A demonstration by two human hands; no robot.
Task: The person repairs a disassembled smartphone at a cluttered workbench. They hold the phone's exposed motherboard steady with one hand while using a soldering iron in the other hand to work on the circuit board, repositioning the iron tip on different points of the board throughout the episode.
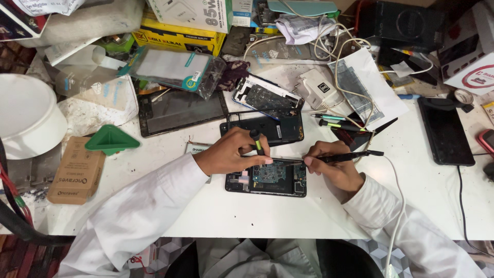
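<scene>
Head view: two hands work over an opened black phone with its green circuit board bared (pixel 267 177), lying on the white worktable (pixel 247 216) near its front edge.

The left hand (pixel 229 153) grips a slim black-and-yellow screwdriver (pixel 256 141), upright on the board. The right hand (pixel 332 167) pinches a black soldering-style tool (pixel 346 156), tip at the phone's upper edge. A second dismantled black phone (pixel 265 128) lies just behind.

Head cam, steep down, close over white table (pixel 247 216).
</scene>
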